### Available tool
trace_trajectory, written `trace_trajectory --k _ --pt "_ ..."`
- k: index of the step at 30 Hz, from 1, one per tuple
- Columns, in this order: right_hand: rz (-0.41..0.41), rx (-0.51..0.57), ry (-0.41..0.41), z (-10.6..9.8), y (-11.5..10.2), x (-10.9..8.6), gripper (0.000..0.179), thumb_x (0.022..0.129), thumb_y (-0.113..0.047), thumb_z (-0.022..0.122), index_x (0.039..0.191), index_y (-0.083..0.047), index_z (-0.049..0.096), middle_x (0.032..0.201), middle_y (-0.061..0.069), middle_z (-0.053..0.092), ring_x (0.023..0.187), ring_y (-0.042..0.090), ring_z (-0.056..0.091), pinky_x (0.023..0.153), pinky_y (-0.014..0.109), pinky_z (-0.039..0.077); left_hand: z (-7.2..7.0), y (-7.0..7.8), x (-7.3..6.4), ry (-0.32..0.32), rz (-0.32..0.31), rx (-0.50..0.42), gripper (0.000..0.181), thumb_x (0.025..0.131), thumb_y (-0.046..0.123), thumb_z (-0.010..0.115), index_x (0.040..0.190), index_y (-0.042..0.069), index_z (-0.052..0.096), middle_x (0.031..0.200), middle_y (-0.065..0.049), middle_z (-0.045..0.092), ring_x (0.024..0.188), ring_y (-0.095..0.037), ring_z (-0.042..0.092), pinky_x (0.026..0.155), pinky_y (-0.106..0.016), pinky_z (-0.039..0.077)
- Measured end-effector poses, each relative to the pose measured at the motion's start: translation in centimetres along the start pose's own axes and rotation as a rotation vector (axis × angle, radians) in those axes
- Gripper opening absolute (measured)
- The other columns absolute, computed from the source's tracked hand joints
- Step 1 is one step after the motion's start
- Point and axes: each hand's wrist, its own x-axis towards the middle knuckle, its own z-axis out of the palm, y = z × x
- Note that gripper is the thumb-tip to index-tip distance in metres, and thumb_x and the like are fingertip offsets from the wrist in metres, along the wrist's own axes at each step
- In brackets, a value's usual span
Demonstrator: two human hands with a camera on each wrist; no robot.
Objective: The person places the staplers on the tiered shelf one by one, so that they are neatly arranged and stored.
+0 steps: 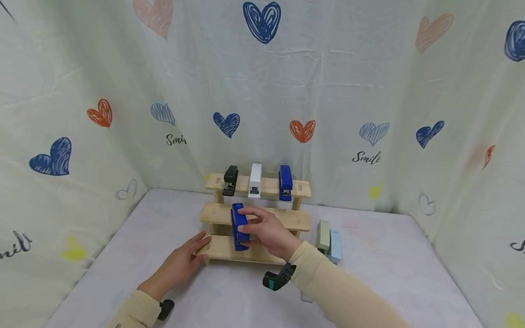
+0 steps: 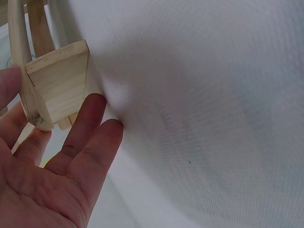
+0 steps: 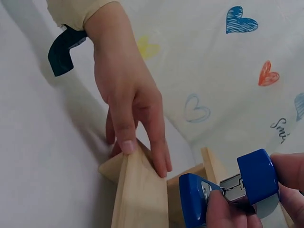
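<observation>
My right hand grips a blue stapler, thumb on one side and fingers on the other, tilted in front of the middle and lower tiers of a stepped wooden rack. In the right wrist view the stapler shows its metal front between blue top and base. At the rack's left end, my left hand holds the lowest board, thumb at its front edge. The left wrist view shows the thumb and fingers around the board end, with two fingers stretched below it.
On the top tier stand a dark green stapler, a white stapler and another blue stapler. Right of the rack, a pale green stapler and a light blue one lie on the table, partly behind my right sleeve.
</observation>
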Motion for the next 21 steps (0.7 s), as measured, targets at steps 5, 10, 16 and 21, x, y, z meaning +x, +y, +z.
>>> trace_trajectory --k 5,10,16,21 --pt "0.003 0.022 0.016 1.6 -0.1 1.3 0.047 0.095 -0.001 0.066 0.140 -0.008 0.056 0.123 0.018 0.054 0.104 0.027 0.060 0.088 0.050 0.055 -0.2 0.1 0.0 -0.007 -0.002 -0.010 0.052 0.099 0.019 0.064 0.147 0.005 0.049 0.156 -0.018 0.036 0.137 -0.039 0.042 0.100 -0.051 0.046" --pt "0.005 0.068 -0.004 2.3 -0.5 1.8 0.055 0.092 0.006 0.066 0.144 -0.007 0.052 0.118 0.020 0.056 0.101 0.026 0.061 0.093 0.050 0.052 -0.3 0.3 -0.1 -0.011 -0.008 -0.001 0.052 0.099 0.019 0.064 0.147 0.006 0.050 0.157 -0.017 0.036 0.135 -0.038 0.045 0.098 -0.050 0.048" --pt "-0.009 0.073 0.006 3.0 -0.5 2.3 0.065 0.087 0.011 0.069 0.146 -0.007 0.050 0.121 0.021 0.053 0.100 0.027 0.065 0.093 0.046 0.053 -0.2 0.2 -0.1 -0.015 -0.017 -0.008 0.053 0.099 0.019 0.064 0.148 0.006 0.049 0.157 -0.016 0.035 0.136 -0.038 0.043 0.100 -0.052 0.045" --pt "-0.029 0.059 0.044 3.5 -0.2 2.8 0.062 0.089 0.009 0.068 0.146 -0.008 0.050 0.124 0.020 0.054 0.102 0.027 0.066 0.092 0.044 0.053 -0.2 0.3 0.0 -0.029 -0.044 -0.007 0.053 0.100 0.022 0.063 0.149 0.008 0.047 0.159 -0.015 0.033 0.137 -0.037 0.042 0.102 -0.053 0.044"
